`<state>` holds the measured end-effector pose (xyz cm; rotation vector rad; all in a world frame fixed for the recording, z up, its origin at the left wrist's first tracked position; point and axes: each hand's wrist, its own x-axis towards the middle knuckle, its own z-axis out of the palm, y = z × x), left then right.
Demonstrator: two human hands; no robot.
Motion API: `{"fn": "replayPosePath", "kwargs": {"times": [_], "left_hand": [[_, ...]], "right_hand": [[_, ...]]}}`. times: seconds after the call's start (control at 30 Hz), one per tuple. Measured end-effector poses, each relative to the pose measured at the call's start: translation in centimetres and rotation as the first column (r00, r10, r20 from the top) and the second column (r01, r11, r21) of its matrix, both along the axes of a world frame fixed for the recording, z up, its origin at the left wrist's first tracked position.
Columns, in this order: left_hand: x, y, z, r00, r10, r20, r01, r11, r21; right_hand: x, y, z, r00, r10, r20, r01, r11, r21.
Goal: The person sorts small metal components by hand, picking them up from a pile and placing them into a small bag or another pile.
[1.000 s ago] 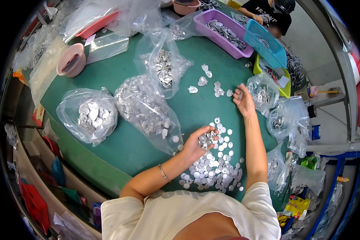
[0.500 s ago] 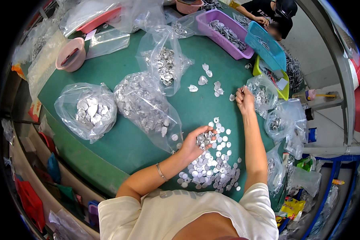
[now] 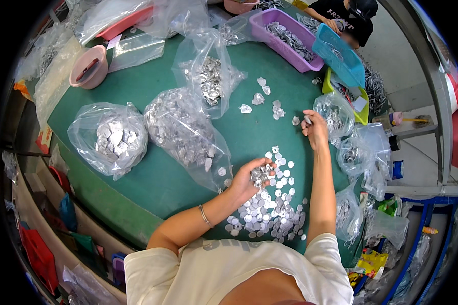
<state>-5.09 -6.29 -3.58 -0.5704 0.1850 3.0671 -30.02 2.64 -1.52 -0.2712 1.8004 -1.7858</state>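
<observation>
My left hand (image 3: 245,179) is cupped round a handful of small shiny silver metal pieces (image 3: 260,175), just above the loose discs. Out to the right, my right hand (image 3: 317,132) pinches one small metal piece (image 3: 308,120) between its fingertips, beside a clear bag of metal parts (image 3: 335,117). Flat round silver discs with scalloped edges (image 3: 269,216) lie spread over the green table in front of me. Several small silver pieces (image 3: 258,98) lie scattered farther off, left of my right hand.
Clear plastic bags of silver pieces (image 3: 180,129) cover the left middle of the green table (image 3: 137,198). A purple basket (image 3: 314,66), a blue basket (image 3: 359,76) and a green-yellow basket (image 3: 364,113) stand far right. A pink bowl (image 3: 99,71) sits far left. Across the table works another person (image 3: 348,23).
My right hand has turned and its fingers have loosened a little, so the piece at its fingertips shows. My left hand stays nearly where it was with its handful.
</observation>
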Motion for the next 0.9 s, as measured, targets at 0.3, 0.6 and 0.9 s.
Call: {"fn": "replayPosePath", "kwargs": {"times": [0.3, 0.6, 0.9], "left_hand": [[0.0, 0.1, -0.2, 0.999, -0.002, 0.035, 0.001, 1.000, 0.006], [-0.3, 0.3, -0.6, 1.000, -0.006, -0.029, 0.005, 1.000, -0.009], [-0.3, 0.4, -0.6, 0.999, -0.022, -0.038, 0.020, 0.999, -0.037]], "right_hand": [[2.8, -0.1, -2.6, 0.357, 0.498, -0.790, 0.414, 0.674, 0.612], [-2.8, 2.8, -4.2, 0.934, -0.105, -0.340, 0.121, 0.992, 0.024], [0.3, -2.9, -2.4, 0.937, 0.095, -0.336, -0.085, 0.995, 0.042]]}}
